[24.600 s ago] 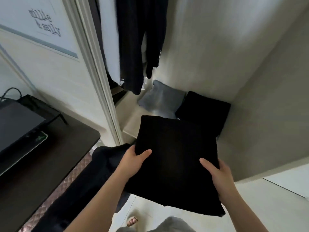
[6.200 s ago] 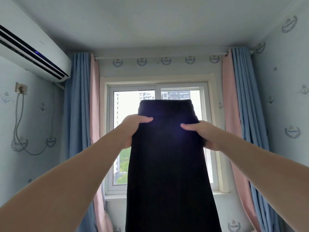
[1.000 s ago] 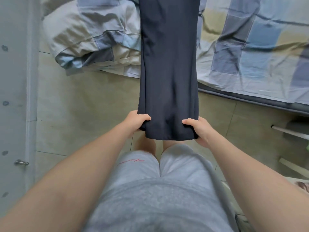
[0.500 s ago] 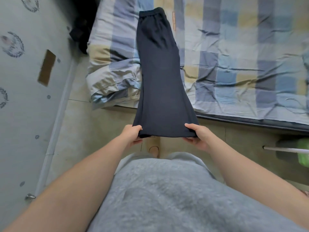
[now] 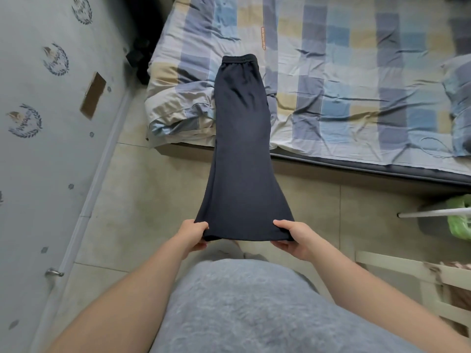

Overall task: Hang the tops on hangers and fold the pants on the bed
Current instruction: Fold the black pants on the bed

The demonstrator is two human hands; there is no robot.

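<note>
Head cam: L hand (image 5: 193, 234), R hand (image 5: 293, 236) pinch pants (image 5: 242, 149) hem corners; waistband (image 5: 238, 58) prob. on bed (image 5: 356, 98).

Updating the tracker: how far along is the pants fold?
Done: pants laid out, waistband on the bed. In hand: left hand and right hand each grip a hem corner, legs stretched past the bed edge above the floor. Left: no fold made yet; the hanging part isn't in view.

Person in a grey top (image 5: 254, 309)
The top's fabric is soft, fuzzy and mottled, covering the torso; both forearms, the left hand (image 5: 192, 234) and right hand (image 5: 297, 238) are bare.
</note>
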